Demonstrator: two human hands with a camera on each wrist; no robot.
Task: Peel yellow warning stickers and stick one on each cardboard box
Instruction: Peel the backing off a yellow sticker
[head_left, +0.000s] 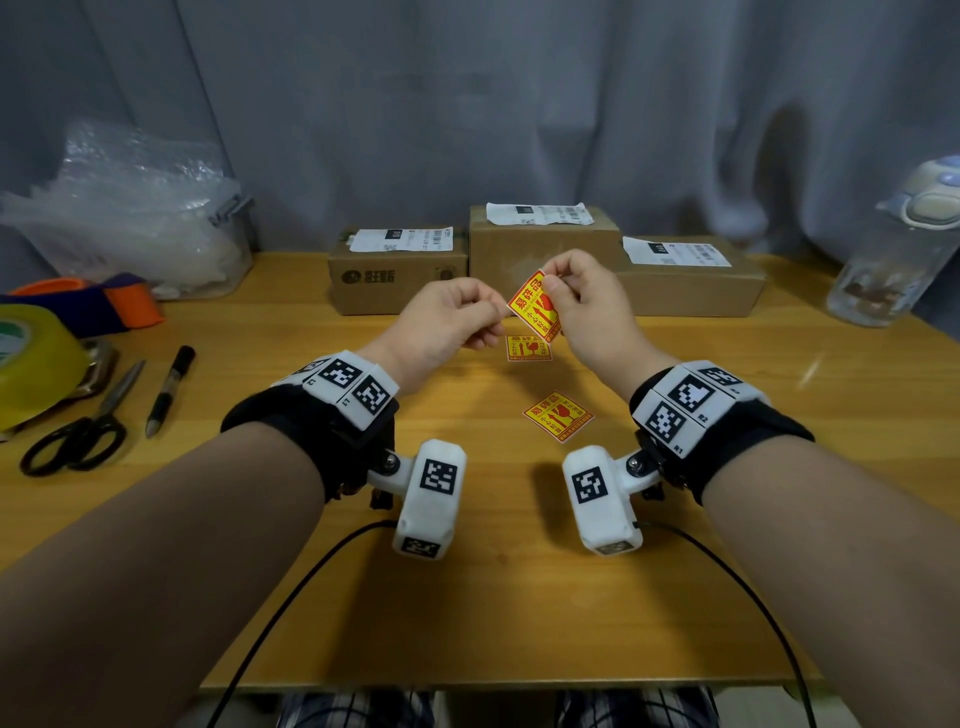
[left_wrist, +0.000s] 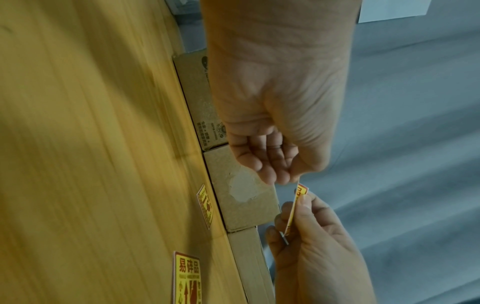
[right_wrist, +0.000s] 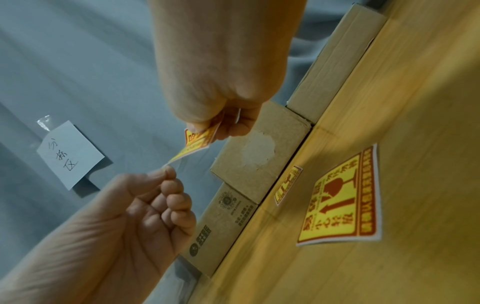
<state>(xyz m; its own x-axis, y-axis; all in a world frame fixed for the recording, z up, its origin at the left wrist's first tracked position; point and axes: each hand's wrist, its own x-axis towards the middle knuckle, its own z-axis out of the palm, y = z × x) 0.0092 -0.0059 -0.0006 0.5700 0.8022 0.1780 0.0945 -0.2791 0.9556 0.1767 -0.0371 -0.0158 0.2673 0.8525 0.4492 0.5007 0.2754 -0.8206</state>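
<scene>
Both hands pinch one yellow sticker held between them above the desk: right hand grips its upper edge, left hand pinches the lower-left corner. Sticker's long axis tilts up toward the right hand. Cardboard boxes sit just beyond both hands; two more stickers lie below and nearer.

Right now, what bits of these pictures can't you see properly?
- Small print on the held sticker: head view, too small, and the right hand covers part.
- Whether its backing has come away at the left hand: blurred in both wrist views.
- Shipping label text on the boxes: too small.
- Tape roll: cut off by the left edge.
</scene>
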